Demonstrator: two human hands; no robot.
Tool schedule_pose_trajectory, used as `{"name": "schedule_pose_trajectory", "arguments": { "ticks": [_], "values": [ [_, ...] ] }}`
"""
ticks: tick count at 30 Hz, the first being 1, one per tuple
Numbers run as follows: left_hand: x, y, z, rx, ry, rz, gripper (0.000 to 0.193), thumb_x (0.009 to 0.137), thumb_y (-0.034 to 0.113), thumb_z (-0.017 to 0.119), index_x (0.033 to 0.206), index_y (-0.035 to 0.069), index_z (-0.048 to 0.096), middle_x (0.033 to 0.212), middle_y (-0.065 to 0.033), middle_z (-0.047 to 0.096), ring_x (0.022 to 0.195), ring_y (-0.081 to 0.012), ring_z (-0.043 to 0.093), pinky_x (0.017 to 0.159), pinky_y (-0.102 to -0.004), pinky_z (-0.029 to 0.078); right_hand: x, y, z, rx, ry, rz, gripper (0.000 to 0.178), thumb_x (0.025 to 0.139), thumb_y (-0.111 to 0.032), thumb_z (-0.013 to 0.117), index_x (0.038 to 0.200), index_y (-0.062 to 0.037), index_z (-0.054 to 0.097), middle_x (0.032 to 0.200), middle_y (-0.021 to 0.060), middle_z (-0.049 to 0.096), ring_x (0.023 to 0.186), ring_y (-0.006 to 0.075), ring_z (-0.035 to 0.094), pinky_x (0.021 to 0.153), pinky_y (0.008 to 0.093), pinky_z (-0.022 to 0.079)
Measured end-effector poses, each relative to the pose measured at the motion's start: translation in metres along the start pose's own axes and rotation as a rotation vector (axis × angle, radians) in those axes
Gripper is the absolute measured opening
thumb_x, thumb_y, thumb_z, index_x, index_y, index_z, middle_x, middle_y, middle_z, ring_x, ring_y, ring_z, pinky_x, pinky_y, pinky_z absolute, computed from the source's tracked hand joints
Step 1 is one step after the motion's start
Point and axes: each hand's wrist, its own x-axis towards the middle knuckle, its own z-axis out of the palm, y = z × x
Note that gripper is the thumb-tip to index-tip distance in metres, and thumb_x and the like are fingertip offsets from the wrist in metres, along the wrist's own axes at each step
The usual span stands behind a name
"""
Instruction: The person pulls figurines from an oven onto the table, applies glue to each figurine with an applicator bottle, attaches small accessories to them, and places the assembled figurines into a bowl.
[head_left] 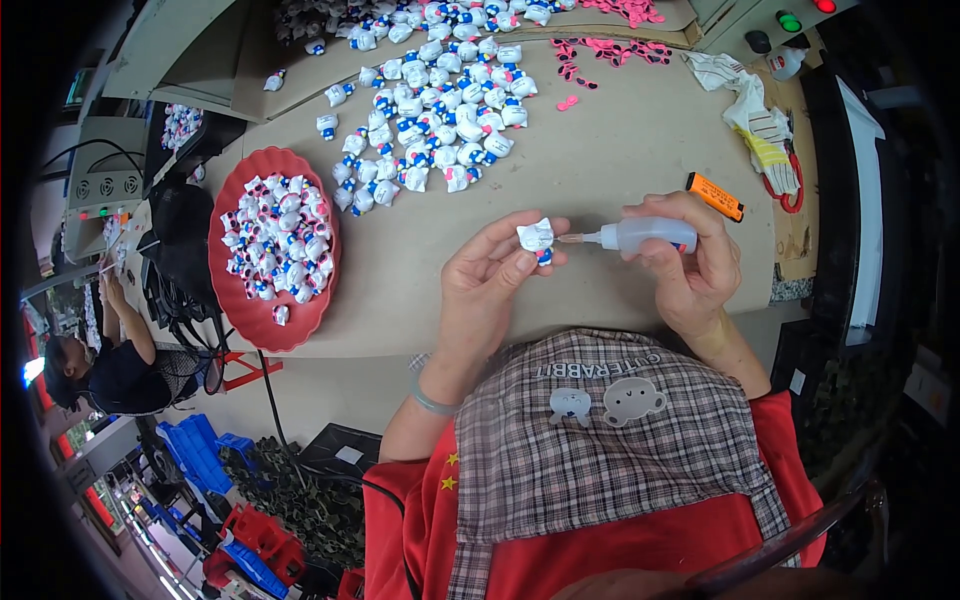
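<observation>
Between the thumb and fingers of my left hand (pixel 490 270) is a small white and blue cat-shaped figurine (pixel 536 236). My right hand (pixel 697 265) is closed around a translucent squeeze bottle (pixel 645 235), held on its side. Its thin nozzle points left, and the tip meets or nearly meets the figurine's right side; I cannot tell which. Beyond my hands lies a spread of similar white and blue figurines (pixel 440 115). To the left, a red scalloped tray (pixel 328 297) holds many figurines with pink and dark parts on them.
Small pink and dark pieces (pixel 625 52) lie scattered at the back of the table. An orange box-cutter-like tool (pixel 715 197) rests right of my right hand. Farther right are red-handled scissors (pixel 790 190) and a white-yellow glove (pixel 765 130). Another person (pixel 110 350) sits at far left.
</observation>
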Motion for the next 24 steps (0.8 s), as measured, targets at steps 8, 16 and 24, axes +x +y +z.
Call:
{"name": "schedule_pose_trajectory", "arguments": {
  "ticks": [8, 16, 24],
  "values": [
    [0.0000, -0.0002, -0.0005, 0.005, -0.013, -0.011, 0.035, 0.089, 0.005, 0.058, 0.123, -0.003, 0.052, 0.116, -0.0219, 0.059, 0.093, -0.0222, 0.064, 0.081, -0.0298, 0.051, 0.0004, 0.0002, -0.0007, -0.009, -0.003, 0.001, 0.032, 0.085, -0.017, 0.067, 0.107, 0.0032, 0.056, 0.085, 0.0134, 0.066, 0.069, 0.0157, 0.064, 0.059, 0.0233, 0.049],
    [0.0001, -0.0033, -0.0058, -0.072, -0.013, 0.000, 0.036, 0.089, 0.006, 0.057, 0.124, -0.002, 0.051, 0.117, -0.0222, 0.059, 0.095, -0.0226, 0.064, 0.082, -0.0300, 0.051, -0.0004, 0.0003, -0.0028, -0.061, -0.003, -0.011, 0.032, 0.085, -0.019, 0.067, 0.106, 0.0025, 0.056, 0.084, 0.0127, 0.066, 0.069, 0.0163, 0.064, 0.059, 0.0236, 0.049],
    [0.0002, -0.0028, -0.0037, -0.074, -0.001, -0.022, 0.036, 0.089, 0.006, 0.057, 0.124, -0.002, 0.051, 0.118, -0.0221, 0.058, 0.096, -0.0227, 0.063, 0.083, -0.0304, 0.051, -0.0009, 0.0004, -0.0003, -0.041, -0.021, -0.016, 0.031, 0.084, -0.016, 0.068, 0.106, 0.0025, 0.057, 0.083, 0.0124, 0.066, 0.069, 0.0166, 0.064, 0.059, 0.0240, 0.049]
  ]
}}
